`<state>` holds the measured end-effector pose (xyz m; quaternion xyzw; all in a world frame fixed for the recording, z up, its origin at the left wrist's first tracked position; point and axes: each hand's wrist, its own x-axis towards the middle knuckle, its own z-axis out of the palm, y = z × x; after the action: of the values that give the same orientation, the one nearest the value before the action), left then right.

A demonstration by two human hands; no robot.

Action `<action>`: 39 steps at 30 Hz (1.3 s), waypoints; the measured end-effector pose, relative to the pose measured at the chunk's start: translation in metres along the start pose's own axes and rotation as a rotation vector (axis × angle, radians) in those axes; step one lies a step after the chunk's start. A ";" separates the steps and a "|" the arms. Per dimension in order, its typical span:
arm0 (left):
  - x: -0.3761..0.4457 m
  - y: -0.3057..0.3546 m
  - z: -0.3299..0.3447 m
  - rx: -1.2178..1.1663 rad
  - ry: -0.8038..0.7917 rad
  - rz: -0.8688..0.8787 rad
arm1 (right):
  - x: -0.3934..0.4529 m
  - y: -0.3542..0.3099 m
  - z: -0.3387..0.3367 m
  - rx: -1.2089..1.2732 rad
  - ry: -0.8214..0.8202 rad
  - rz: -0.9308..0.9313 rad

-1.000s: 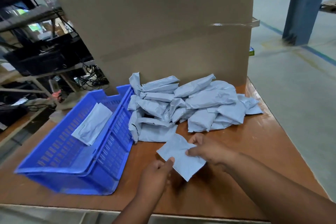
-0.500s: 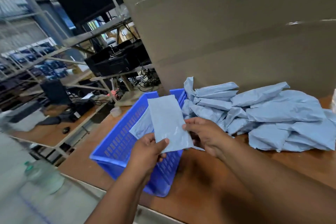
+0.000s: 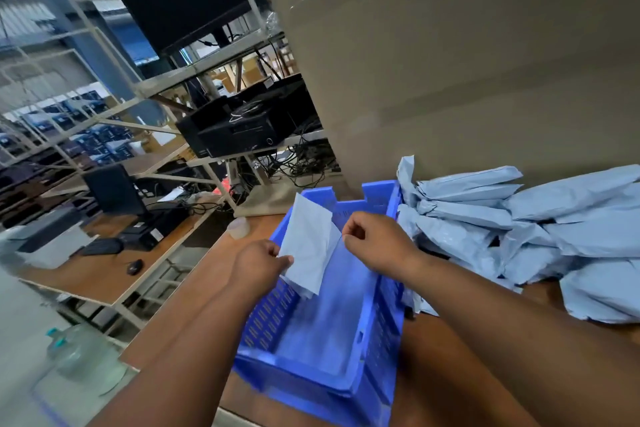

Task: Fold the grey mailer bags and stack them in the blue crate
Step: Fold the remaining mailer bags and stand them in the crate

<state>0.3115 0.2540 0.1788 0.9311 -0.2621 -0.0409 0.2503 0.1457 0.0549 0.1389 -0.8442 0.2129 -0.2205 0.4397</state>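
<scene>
Since half a second ago the folded grey plastic mailer bag (image 3: pixel 309 243) has travelled leftward and now hangs over the perforated blue plastic crate (image 3: pixel 375 350). The left hand (image 3: pixel 260 267) pinches its lower left edge; the right hand (image 3: pixel 375 240), just beside its right edge, is curled and seems to hold nothing. The bag's long axis runs away from the person, along the crate, so lowering it is probably next. The pile of unfolded grey mailers (image 3: pixel 540 232) lies to the right on the brown wooden table (image 3: pixel 180 315)
</scene>
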 end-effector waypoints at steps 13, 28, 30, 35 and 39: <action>0.128 -0.034 0.101 0.528 -0.163 0.012 | 0.043 0.036 0.056 -0.696 -0.106 0.099; 0.128 0.003 0.086 0.801 -0.105 0.244 | 0.043 0.043 0.054 -0.562 -0.009 0.075; 0.117 0.032 0.076 0.769 -0.073 0.322 | 0.039 0.046 0.049 -0.431 0.023 0.038; 0.076 0.101 0.073 0.659 0.012 0.442 | 0.012 0.068 -0.001 -0.414 0.132 -0.019; 0.028 0.145 0.090 0.635 0.021 0.499 | -0.029 0.112 -0.052 -0.856 0.044 0.052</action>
<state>0.2496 0.0929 0.1730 0.8704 -0.4770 0.1137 -0.0447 0.0746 -0.0217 0.0671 -0.9401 0.3155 -0.1190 0.0507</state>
